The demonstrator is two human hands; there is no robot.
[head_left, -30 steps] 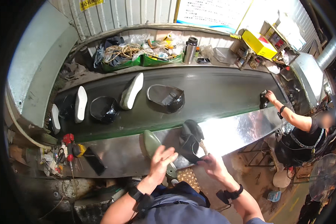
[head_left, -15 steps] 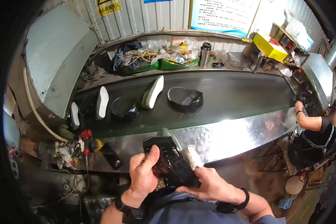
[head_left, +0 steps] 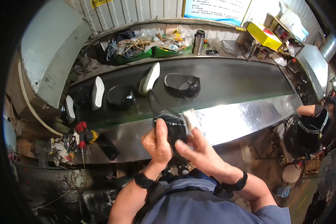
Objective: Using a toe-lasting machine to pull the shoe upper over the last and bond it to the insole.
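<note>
My left hand (head_left: 158,143) grips a black boot upper (head_left: 170,125), its thumb pressed over the near side. The upper narrows to a dark point towards the belt, and a row of shiny dots crosses it. On its other side my right hand (head_left: 199,149), slightly blurred, has its thumb apart near the upper's lower edge. A white cloth-like wad (head_left: 192,119) sits at that hand's fingertips and appears held there; its exact kind is unclear. Beyond, on the dark belt (head_left: 227,86), are pale shoe soles (head_left: 98,93) and black boot-shaft-shaped pieces (head_left: 182,86).
A metal ledge (head_left: 235,119) edges the belt, with a phone-like black slab (head_left: 107,146) and a red tool (head_left: 80,127) at left. Green-edged bins (head_left: 171,51) and a steel flask (head_left: 199,43) stand behind. Another person (head_left: 311,127) sits at right.
The black upper has turned, its dark pointed end now up towards the belt. My right hand has moved up with the white wad, its thumb lifted off the upper. The whole view has shifted slightly.
</note>
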